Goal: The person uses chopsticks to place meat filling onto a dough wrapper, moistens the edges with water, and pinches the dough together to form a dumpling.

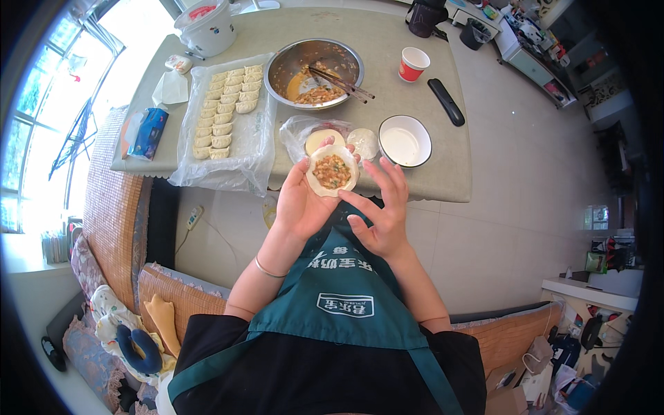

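Note:
A round dumpling wrapper (314, 188) lies flat on the fingers of my left hand (296, 207), with a mound of minced filling (332, 171) in its middle. My right hand (384, 218) holds nothing; its fingers are spread, and the index fingertip is at the wrapper's lower right edge. Just beyond the hands, a stack of wrappers (322, 139) rests on a clear plastic bag (294, 129). Beside it is a pale, round, plastic-covered thing (362, 142). To the right stands a white enamel bowl (405, 136) with a dark rim.
A steel basin (280, 88) holds filling and chopsticks (342, 83). Rows of folded dumplings (223, 109) sit on a plastic-covered tray (249, 140) at left. A tissue pack (148, 134), white bucket (210, 31), paper cup (413, 65) and black case (446, 102) stand around them on the table (441, 176).

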{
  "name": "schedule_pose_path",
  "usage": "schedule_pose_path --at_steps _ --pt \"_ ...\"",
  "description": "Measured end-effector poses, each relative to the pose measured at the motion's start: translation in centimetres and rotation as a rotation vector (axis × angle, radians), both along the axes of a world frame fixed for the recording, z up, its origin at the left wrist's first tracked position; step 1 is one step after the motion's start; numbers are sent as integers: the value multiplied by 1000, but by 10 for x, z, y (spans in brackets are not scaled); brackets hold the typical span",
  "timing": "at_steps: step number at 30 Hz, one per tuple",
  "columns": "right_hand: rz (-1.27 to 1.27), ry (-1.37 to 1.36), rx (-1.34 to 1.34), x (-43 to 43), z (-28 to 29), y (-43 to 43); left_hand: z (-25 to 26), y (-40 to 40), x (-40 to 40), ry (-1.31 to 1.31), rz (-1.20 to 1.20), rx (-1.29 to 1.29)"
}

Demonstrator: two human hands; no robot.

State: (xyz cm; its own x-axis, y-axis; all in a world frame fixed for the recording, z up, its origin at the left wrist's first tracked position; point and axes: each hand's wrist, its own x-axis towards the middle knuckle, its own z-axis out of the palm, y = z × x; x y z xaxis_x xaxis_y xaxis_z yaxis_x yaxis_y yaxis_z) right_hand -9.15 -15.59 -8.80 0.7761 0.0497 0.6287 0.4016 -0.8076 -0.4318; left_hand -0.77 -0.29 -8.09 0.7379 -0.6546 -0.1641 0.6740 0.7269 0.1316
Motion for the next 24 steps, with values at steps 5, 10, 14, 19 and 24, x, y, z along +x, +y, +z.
schedule_pose_path --at_steps 5,10,14,19,24 --pt "-53 -8 16 1 0 -7 2 -1 -1 -21 5 44" --pt "74 25 -31 4 8 7 5 -4 -5 -30 -3 75" --pt "78 49 -40 7 7 10 5 -4 -6 -44 -3 90" --pt "31 13 -28 2 4 -4 6 1 -3 -56 8 55" --pt "-36 -34 -74 1 -1 -16 7 4 -1 -25 -21 -16"
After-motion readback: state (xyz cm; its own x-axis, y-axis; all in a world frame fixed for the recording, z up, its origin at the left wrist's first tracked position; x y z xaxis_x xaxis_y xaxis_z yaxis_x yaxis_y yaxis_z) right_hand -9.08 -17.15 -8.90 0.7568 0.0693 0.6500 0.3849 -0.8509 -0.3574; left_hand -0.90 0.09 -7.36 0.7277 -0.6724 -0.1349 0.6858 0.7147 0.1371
